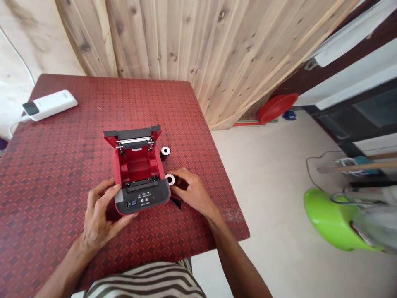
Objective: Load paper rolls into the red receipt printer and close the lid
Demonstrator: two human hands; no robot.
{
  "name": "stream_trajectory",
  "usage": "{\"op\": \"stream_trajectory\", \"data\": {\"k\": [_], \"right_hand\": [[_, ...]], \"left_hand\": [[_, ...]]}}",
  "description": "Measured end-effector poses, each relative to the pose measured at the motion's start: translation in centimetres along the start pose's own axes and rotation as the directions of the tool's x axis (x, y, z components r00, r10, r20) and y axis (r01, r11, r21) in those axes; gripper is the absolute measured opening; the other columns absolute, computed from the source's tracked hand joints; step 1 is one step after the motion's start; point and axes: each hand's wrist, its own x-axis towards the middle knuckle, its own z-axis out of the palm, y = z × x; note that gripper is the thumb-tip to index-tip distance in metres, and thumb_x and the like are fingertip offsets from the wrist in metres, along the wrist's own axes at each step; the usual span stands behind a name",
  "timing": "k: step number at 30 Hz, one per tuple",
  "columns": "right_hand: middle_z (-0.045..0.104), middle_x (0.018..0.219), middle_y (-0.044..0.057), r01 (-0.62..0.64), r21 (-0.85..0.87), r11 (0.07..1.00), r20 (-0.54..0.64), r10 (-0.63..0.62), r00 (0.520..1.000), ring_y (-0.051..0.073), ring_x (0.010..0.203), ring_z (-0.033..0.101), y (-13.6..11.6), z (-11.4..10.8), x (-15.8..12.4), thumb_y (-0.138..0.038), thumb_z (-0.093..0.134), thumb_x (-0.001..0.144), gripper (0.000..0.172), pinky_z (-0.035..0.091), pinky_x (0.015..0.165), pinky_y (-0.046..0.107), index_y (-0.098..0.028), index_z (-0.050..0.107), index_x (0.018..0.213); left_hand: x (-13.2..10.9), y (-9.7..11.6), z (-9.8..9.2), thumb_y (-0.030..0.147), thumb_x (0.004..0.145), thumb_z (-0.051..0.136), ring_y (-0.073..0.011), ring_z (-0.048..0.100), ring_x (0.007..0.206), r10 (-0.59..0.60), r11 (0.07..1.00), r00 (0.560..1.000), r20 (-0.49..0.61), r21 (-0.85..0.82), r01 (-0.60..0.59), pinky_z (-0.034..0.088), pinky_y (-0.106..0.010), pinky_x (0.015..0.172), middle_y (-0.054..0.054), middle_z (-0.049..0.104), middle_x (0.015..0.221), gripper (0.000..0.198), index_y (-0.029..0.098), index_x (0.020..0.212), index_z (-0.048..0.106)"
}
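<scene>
A small red and black printer point(138, 174) stands on the red patterned table point(56, 174) with its lid tipped open toward the back and its red bay showing. My left hand point(101, 211) cups the printer's front left corner, fingers bent around it. Just right of the printer, my right hand point(190, 190) pinches a small paper roll point(170, 179) that has a white end and a black body. A second roll like it point(165, 151) lies on the table by the printer's right rear corner.
A white power bank point(49, 104) with a cable lies at the table's far left. A wooden plank wall point(198, 45) rises behind the table. On the floor to the right sit a red basin point(277, 106) and a green plastic tub point(333, 219).
</scene>
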Motion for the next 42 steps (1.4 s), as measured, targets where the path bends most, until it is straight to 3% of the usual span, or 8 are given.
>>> {"op": "stream_trajectory", "data": {"k": [4,7,12,18,29,33,36,42], "right_hand": [[0.074,0.119,0.005,0.131,-0.076,0.988,-0.043,-0.135,0.99,0.022,0.114,0.067,-3.7,-3.3,0.1,-0.005,0.065,0.084,0.038,0.051,0.102,0.043,-0.023,0.07,0.116],[0.073,0.122,0.005,0.247,-0.127,0.961,0.067,-0.24,0.968,0.022,0.114,0.067,-8.1,-4.8,1.3,-0.006,0.064,0.088,0.041,0.051,0.102,0.042,-0.024,0.065,0.125],[0.075,0.111,0.01,0.422,-0.433,0.797,0.362,-0.275,0.891,0.025,0.107,0.066,-11.8,-1.1,5.2,-0.012,0.064,0.098,0.017,0.052,0.1,0.044,-0.016,0.066,0.114],[0.075,0.108,0.015,0.398,-0.702,0.59,0.513,0.032,0.858,0.026,0.111,0.068,-12.5,2.9,8.1,-0.004,0.05,0.102,0.024,0.055,0.089,0.035,-0.012,0.071,0.108],[0.077,0.11,0.019,0.4,-0.708,0.583,0.583,0.163,0.796,0.029,0.109,0.073,-12.7,3.7,10.1,-0.002,0.043,0.102,0.033,0.055,0.087,0.037,-0.009,0.074,0.11],[0.077,0.118,0.015,0.418,-0.572,0.706,0.572,-0.021,0.82,0.025,0.115,0.069,-12.2,2.2,8.9,-0.001,0.049,0.101,0.03,0.054,0.099,0.037,-0.009,0.072,0.118],[0.077,0.122,0.01,0.51,-0.362,0.78,0.572,-0.246,0.782,0.021,0.112,0.068,-11.6,0.9,7.7,-0.001,0.052,0.101,0.033,0.054,0.104,0.039,-0.013,0.07,0.125],[0.078,0.101,0.009,0.592,-0.316,0.742,0.544,-0.37,0.753,0.02,0.095,0.065,-10.8,0.5,6.9,-0.005,0.06,0.1,0.019,0.055,0.094,0.038,-0.014,0.076,0.103]], "left_hand": [[-0.1,0.2,0.1,0.039,0.085,0.082,-0.0303,0.062,0.122,-0.031,0.999,0.999,0.011,-0.009,0.031,0.058,-0.045,0.1,-0.019,0.059,0.134,0.078,0.017,0.15,0.046],[-0.2,0.3,0.1,0.039,0.086,0.081,-0.0297,0.061,0.124,-0.043,0.999,0.999,0.011,-0.023,0.044,0.059,-0.044,0.1,-0.018,0.058,0.136,0.078,0.019,0.152,0.044],[-0.7,0.3,0.1,0.04,0.088,0.079,-0.0283,0.06,0.127,-0.05,0.997,0.998,0.022,-0.052,0.051,0.06,-0.042,0.1,-0.018,0.057,0.137,0.075,0.019,0.152,0.044],[-0.9,0.3,0.4,0.038,0.088,0.079,-0.0271,0.061,0.125,-0.064,0.995,0.997,0.03,-0.074,0.066,0.061,-0.041,0.099,-0.018,0.055,0.137,0.075,0.018,0.151,0.044],[-1.0,0.3,0.4,0.04,0.088,0.079,-0.0274,0.061,0.124,-0.074,0.994,0.997,0.032,-0.075,0.076,0.062,-0.041,0.097,-0.019,0.056,0.137,0.075,0.019,0.151,0.044],[-0.9,0.3,0.3,0.04,0.088,0.078,-0.0278,0.062,0.124,-0.074,0.995,0.997,0.036,-0.068,0.077,0.062,-0.043,0.097,-0.018,0.057,0.136,0.075,0.021,0.152,0.043],[-0.8,0.3,0.3,0.041,0.089,0.078,-0.0286,0.062,0.123,-0.068,0.996,0.997,0.035,-0.059,0.07,0.062,-0.044,0.097,-0.018,0.057,0.136,0.076,0.021,0.153,0.042],[-0.6,0.3,-0.3,0.04,0.091,0.074,-0.0271,0.063,0.122,-0.043,0.998,0.998,0.052,-0.046,0.045,0.062,-0.04,0.096,-0.018,0.058,0.135,0.071,0.02,0.152,0.044]]}}
